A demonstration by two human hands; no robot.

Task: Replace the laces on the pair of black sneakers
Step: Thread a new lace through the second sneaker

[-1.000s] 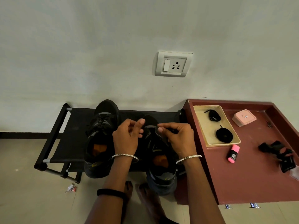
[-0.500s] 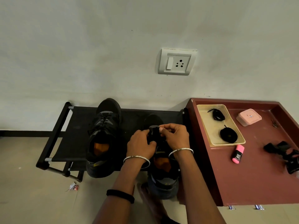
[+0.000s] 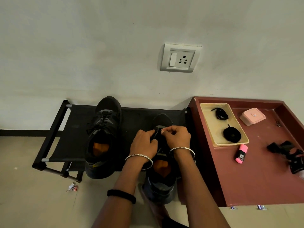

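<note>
My left hand (image 3: 144,143) and right hand (image 3: 176,137) meet over the right sneaker (image 3: 162,186) on the shoe rack (image 3: 74,132), fingers curled, pinching its dark lacing.

The laced left sneaker (image 3: 105,129) and the right sneaker (image 3: 162,185), both black, stand toes-to-wall on a rack (image 3: 72,132); a loose lace bundle (image 3: 221,113) and a tight lace coil (image 3: 232,134) lie in a tray (image 3: 212,129).
</note>
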